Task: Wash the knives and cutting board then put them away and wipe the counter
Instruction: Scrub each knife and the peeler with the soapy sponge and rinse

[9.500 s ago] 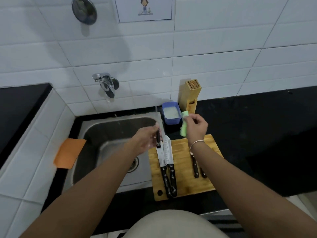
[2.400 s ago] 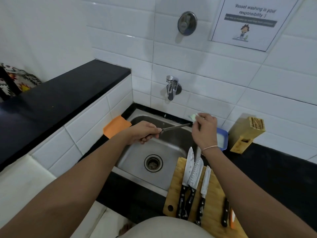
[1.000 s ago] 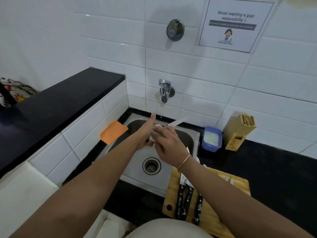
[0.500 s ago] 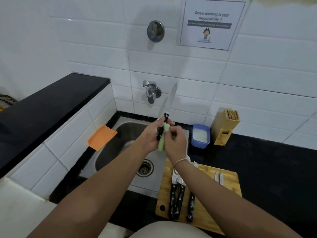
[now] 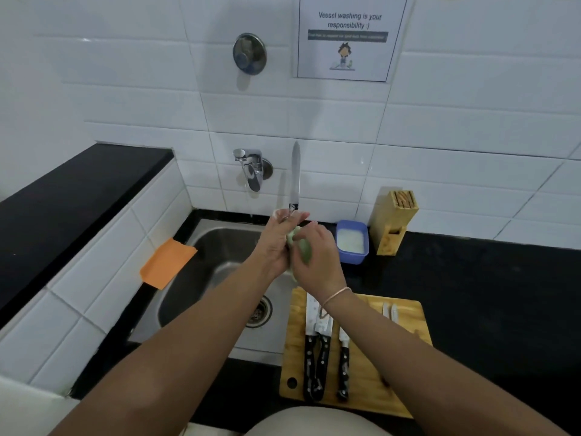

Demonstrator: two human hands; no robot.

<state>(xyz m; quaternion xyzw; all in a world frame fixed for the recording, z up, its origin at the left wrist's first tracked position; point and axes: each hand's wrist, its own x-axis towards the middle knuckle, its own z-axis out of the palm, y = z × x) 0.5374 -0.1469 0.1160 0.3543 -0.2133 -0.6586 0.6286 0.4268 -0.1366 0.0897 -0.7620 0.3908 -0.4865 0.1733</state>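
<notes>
While both hands meet over the sink (image 5: 220, 247), black counter (image 5: 487, 294) runs from 3 o'clock to 5 o'clock, w/ steel basin at centre-left. Wooden cutting board (image 5: 408, 357) lies on counter at 5 o'clock, just beside sink's right rim; three black-handled knives (image 5: 323, 350) lie on its left part, blades pointing away from person, two more blade tips (image 5: 390, 313) visible further right, rest hidden by forearm. Knife block (image 5: 394, 221) stands at 2 o'clock against tiled wall, blue tub (image 5: 352, 242) touching or just beside it on left. Orange cloth (image 5: 166, 262) drapes at 9 o'clock on sink edge. Tap (image 5: 253, 171) at 12 o'clock. Left hand (image 5: 276, 243) grips handle of one knife (image 5: 295, 174), blade upright, tip at 12. Right hand (image 5: 314, 253) clutches green sponge (image 5: 301, 250), pressed to knife handle.
</notes>
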